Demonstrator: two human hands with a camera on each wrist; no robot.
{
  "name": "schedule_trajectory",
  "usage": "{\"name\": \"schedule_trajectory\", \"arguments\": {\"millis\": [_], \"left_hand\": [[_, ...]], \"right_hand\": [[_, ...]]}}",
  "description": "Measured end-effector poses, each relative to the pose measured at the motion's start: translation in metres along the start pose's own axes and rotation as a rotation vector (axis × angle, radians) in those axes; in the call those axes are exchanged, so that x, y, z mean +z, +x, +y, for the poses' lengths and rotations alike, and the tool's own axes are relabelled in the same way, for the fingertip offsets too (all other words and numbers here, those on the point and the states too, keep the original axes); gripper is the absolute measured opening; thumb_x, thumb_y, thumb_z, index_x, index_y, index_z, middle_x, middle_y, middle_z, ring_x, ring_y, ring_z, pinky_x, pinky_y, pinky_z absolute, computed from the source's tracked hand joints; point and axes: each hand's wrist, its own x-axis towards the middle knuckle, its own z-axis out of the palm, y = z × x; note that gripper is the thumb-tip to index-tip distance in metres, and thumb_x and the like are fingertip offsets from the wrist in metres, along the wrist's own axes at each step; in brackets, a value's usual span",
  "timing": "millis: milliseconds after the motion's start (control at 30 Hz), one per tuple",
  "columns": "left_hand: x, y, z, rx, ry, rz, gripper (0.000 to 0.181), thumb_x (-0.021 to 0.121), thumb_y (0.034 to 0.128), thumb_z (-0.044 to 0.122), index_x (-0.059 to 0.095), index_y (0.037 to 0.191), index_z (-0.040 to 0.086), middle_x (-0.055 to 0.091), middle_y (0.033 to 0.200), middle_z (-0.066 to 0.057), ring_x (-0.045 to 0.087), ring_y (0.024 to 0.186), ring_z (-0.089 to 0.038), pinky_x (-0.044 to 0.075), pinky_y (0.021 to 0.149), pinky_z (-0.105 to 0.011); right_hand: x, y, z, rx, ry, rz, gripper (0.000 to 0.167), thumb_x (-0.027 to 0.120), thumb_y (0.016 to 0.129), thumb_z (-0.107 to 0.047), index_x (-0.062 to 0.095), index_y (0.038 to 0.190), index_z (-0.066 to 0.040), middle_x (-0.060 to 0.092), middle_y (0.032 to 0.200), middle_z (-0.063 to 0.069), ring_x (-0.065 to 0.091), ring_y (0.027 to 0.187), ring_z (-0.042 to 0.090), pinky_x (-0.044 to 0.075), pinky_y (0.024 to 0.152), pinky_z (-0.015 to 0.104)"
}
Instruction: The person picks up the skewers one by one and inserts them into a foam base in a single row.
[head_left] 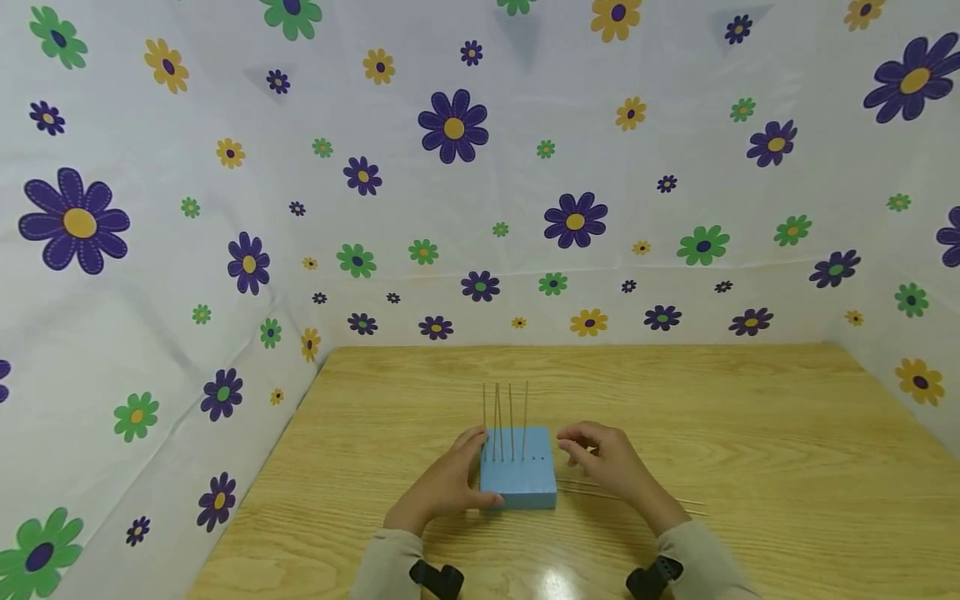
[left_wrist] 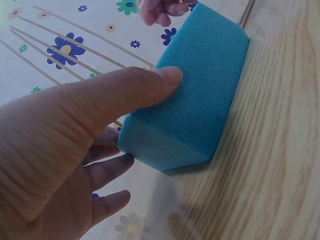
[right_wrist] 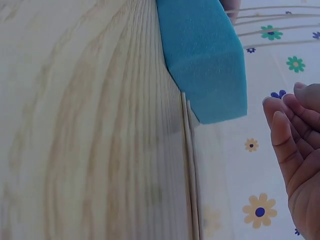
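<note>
A light blue foam block [head_left: 517,483] lies flat on the table, with several thin wooden sticks [head_left: 526,417] standing upright in a row in it. Two small dark holes [head_left: 537,457] show to the right of that row. My left hand [head_left: 441,485] holds the block at its left end; the thumb [left_wrist: 150,85] presses on the front face, and the other fingers lie along the left and far sides. Just right of the block hovers my right hand [head_left: 611,460], its fingers loosely bent. Nothing shows between those fingers in the right wrist view.
A few loose sticks [right_wrist: 190,150] lie on the table, running rightward from the block's right side under my right hand. The wood-grain table [head_left: 405,392] extends around the block. White cloth [head_left: 405,200] printed with flowers hangs behind it and along both sides.
</note>
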Motion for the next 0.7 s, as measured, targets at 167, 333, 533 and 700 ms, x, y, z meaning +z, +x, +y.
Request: {"name": "schedule_trajectory", "arguments": {"millis": [167, 333, 533, 700], "left_hand": [[0.0, 0.0, 0.0, -0.001, 0.001, -0.003, 0.096, 0.076, 0.0779, 0.041, 0.024, 0.149, 0.003, 0.019, 0.156, -0.01, 0.032, 0.137, -0.031, 0.035, 0.105, -0.049], [0.0, 0.0, 0.001, -0.005, 0.0, 0.002, 0.096, 0.077, 0.0776, 0.04, 0.025, 0.149, 0.003, 0.019, 0.155, -0.009, 0.031, 0.137, -0.031, 0.034, 0.106, -0.048], [0.0, -0.002, 0.003, -0.013, -0.003, 0.001, 0.096, 0.077, 0.0775, 0.04, 0.024, 0.148, 0.002, 0.019, 0.155, -0.01, 0.032, 0.136, -0.031, 0.034, 0.106, -0.049], [0.0, -0.002, 0.002, -0.009, -0.006, 0.001, 0.096, 0.077, 0.0778, 0.04, 0.024, 0.149, 0.002, 0.019, 0.155, -0.011, 0.032, 0.136, -0.031, 0.035, 0.105, -0.049]], "right_hand": [[-0.009, -0.007, 0.006, 0.013, -0.005, 0.017, 0.019, 0.06, 0.093, -0.011, 0.066, 0.104, 0.003, 0.066, 0.09, 0.016, 0.063, 0.067, 0.019, 0.051, 0.05, 0.026], [-0.021, -0.014, 0.008, 0.049, -0.009, 0.034, 0.018, 0.061, 0.093, -0.011, 0.066, 0.105, 0.002, 0.066, 0.084, 0.013, 0.061, 0.064, 0.019, 0.05, 0.049, 0.026], [-0.037, -0.023, 0.002, 0.066, -0.039, 0.077, 0.015, 0.06, 0.092, -0.003, 0.065, 0.103, 0.004, 0.066, 0.083, 0.013, 0.061, 0.064, 0.02, 0.051, 0.049, 0.028], [-0.049, -0.03, 0.008, 0.095, -0.058, 0.093, 0.015, 0.061, 0.092, -0.005, 0.066, 0.102, 0.004, 0.065, 0.079, 0.013, 0.061, 0.063, 0.02, 0.051, 0.048, 0.029]]}}
